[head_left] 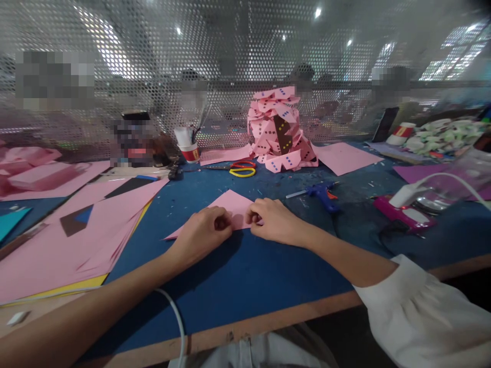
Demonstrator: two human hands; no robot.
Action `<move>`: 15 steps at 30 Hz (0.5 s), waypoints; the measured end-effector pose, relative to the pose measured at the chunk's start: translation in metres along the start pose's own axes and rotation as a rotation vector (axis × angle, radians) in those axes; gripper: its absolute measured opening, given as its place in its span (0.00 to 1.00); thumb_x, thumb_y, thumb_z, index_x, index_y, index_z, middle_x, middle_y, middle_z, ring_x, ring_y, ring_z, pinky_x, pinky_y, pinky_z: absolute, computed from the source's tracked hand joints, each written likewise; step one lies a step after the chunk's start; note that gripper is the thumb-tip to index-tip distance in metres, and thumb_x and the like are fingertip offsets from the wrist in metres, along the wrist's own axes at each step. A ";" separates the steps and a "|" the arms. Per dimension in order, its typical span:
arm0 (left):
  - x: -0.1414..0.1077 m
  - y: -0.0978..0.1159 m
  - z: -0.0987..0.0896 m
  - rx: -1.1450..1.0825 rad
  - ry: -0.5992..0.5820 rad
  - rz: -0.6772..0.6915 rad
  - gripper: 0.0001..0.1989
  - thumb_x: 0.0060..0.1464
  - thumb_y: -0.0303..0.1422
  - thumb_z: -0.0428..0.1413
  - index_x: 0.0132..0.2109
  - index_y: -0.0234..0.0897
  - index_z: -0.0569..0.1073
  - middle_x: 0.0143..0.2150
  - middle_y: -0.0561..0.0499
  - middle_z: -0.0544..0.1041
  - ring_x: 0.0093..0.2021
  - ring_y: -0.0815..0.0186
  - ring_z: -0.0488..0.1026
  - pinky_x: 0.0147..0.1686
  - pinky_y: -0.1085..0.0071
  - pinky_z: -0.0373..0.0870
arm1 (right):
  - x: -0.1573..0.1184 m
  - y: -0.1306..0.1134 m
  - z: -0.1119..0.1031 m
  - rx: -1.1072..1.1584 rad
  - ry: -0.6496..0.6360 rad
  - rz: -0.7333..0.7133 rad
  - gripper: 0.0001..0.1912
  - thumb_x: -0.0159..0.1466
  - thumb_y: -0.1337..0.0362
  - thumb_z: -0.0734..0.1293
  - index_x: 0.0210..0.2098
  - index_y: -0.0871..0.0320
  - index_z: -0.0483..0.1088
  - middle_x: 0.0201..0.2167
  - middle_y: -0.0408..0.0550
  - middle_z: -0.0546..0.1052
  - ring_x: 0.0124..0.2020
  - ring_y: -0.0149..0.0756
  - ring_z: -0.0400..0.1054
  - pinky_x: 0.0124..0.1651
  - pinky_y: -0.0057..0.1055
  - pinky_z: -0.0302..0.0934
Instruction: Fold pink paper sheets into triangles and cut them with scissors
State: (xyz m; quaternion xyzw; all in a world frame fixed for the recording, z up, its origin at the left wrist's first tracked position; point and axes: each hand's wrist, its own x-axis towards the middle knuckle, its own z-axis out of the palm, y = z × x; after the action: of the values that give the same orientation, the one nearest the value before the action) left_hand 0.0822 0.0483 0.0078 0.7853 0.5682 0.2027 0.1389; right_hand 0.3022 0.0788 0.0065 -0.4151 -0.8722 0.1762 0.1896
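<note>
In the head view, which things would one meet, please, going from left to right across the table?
Dark brown paper piece, left hand, right hand, blue glue gun, magenta power strip.

A blue desk [245, 286] with a wooden front edge is carrying many things. A small pink sheet [232, 201] is lying near the middle, and scissors [235, 168] are resting beyond it. A dotted pink paper structure [268, 134] is standing toward the back, a paper cup [189, 153] to its left. Pink sheets [88, 245] are spreading across the left; a blue glue gun [321, 194] and a magenta power strip [397, 213] are lying on the right.
</note>
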 end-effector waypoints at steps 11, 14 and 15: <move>0.000 -0.008 0.000 -0.033 -0.029 -0.012 0.06 0.51 0.31 0.54 0.35 0.39 0.76 0.33 0.51 0.79 0.34 0.62 0.74 0.36 0.68 0.65 | 0.000 0.000 -0.001 0.007 -0.001 0.001 0.09 0.57 0.70 0.67 0.36 0.53 0.75 0.37 0.43 0.77 0.41 0.37 0.66 0.45 0.35 0.50; 0.000 -0.008 -0.001 -0.040 -0.027 -0.016 0.07 0.50 0.29 0.53 0.35 0.39 0.76 0.34 0.51 0.79 0.35 0.62 0.74 0.38 0.67 0.65 | 0.000 0.000 0.000 0.007 -0.001 -0.006 0.08 0.57 0.69 0.67 0.36 0.54 0.75 0.37 0.42 0.77 0.40 0.37 0.66 0.44 0.35 0.50; 0.000 -0.008 -0.001 -0.039 -0.030 -0.016 0.08 0.50 0.29 0.53 0.35 0.39 0.76 0.34 0.51 0.79 0.35 0.62 0.75 0.37 0.67 0.65 | 0.000 0.001 0.000 0.006 0.001 -0.009 0.08 0.57 0.69 0.67 0.36 0.54 0.75 0.37 0.42 0.76 0.40 0.37 0.66 0.44 0.35 0.50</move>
State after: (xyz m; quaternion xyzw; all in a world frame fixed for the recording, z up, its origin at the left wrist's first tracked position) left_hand 0.0751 0.0503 0.0054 0.7809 0.5682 0.2010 0.1641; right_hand 0.3025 0.0793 0.0062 -0.4108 -0.8734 0.1778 0.1919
